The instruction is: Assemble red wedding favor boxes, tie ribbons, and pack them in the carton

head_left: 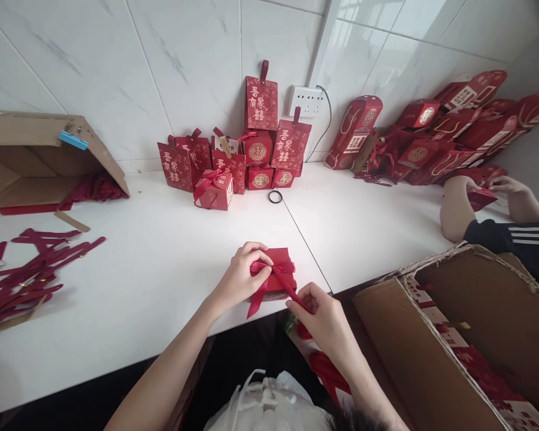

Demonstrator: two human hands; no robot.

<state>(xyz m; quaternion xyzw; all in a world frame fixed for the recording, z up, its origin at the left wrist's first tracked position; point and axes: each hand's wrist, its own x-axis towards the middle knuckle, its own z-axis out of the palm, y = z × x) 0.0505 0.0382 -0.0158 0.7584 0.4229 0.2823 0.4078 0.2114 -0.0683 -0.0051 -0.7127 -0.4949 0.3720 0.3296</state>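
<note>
A small red box (278, 256) sits near the table's front edge, with a red ribbon (259, 292) tied in a bow on its top. My left hand (243, 269) pinches the bow at its left loop, close to the knot. Just right of the box, my right hand (317, 311) grips a ribbon tail that runs down from the knot. The other tail hangs loose over the box's front left side.
Finished-looking red boxes (215, 190) stand by the wall. Red straps (40, 266) and an open carton (36, 158) lie left. At right are piled boxes (417, 155), another person's hands (516, 194) and a large carton (399, 335).
</note>
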